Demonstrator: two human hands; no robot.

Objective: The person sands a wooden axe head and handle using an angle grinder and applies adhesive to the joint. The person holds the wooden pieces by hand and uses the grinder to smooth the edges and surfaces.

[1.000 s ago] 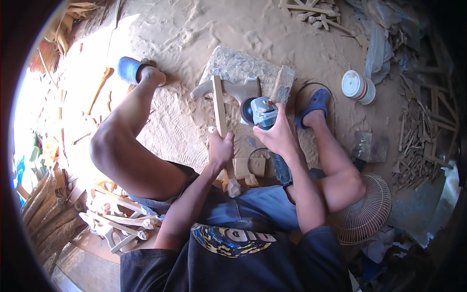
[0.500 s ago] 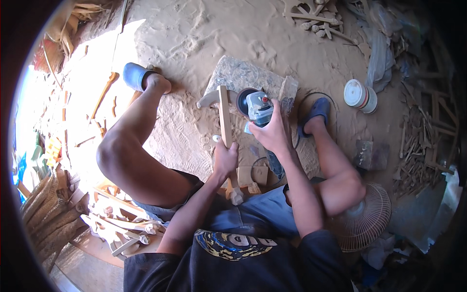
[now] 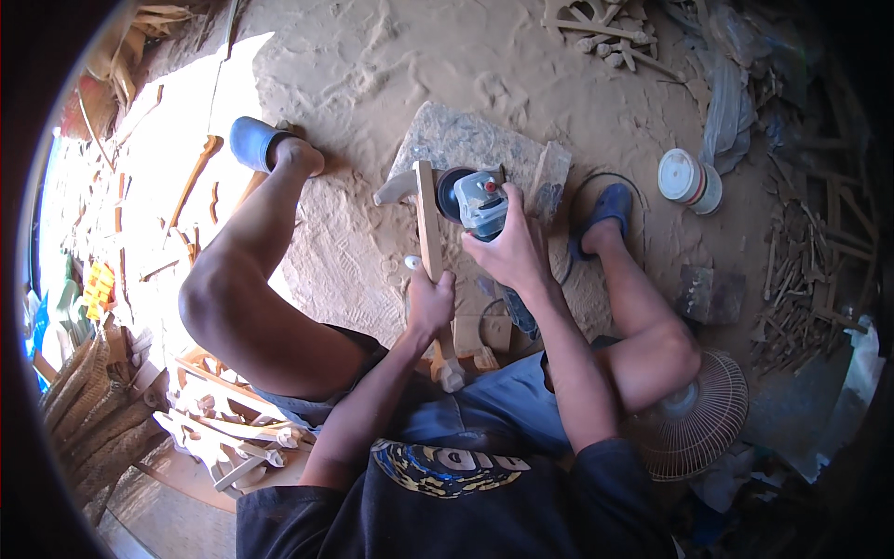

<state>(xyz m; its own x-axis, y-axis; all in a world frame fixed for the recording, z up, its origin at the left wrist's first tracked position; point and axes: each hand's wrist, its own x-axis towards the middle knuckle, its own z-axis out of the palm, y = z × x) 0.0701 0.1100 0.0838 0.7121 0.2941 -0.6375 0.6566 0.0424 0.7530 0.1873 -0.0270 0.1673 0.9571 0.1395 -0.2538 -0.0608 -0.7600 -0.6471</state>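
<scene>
My left hand (image 3: 431, 301) is wrapped round the lower end of a pale wooden bar (image 3: 428, 224), which stands away from me, slightly tilted. A curved wooden piece (image 3: 398, 189) crosses behind the bar near its far end. My right hand (image 3: 514, 250) grips an angle grinder (image 3: 482, 207) with a grey head and a red button. The grinder's dark round disc (image 3: 451, 191) is against or very close to the bar's right side; I cannot tell which. Beyond them lies a worn, dusty block (image 3: 475, 135). Fingers under the grinder are partly hidden.
A carved wooden piece (image 3: 448, 369) lies between my thighs. Wooden parts (image 3: 233, 438) are heaped at my left, more sticks (image 3: 792, 298) at the right. A round fan guard (image 3: 698, 419) is beside my right knee. A white tub (image 3: 681, 175) stands on the sandy ground; a cable (image 3: 596, 177) loops near my right foot.
The grinder in my right hand has shifted a little left and its disc has come up to the bar. My left hand keeps its hold, almost unmoved.
</scene>
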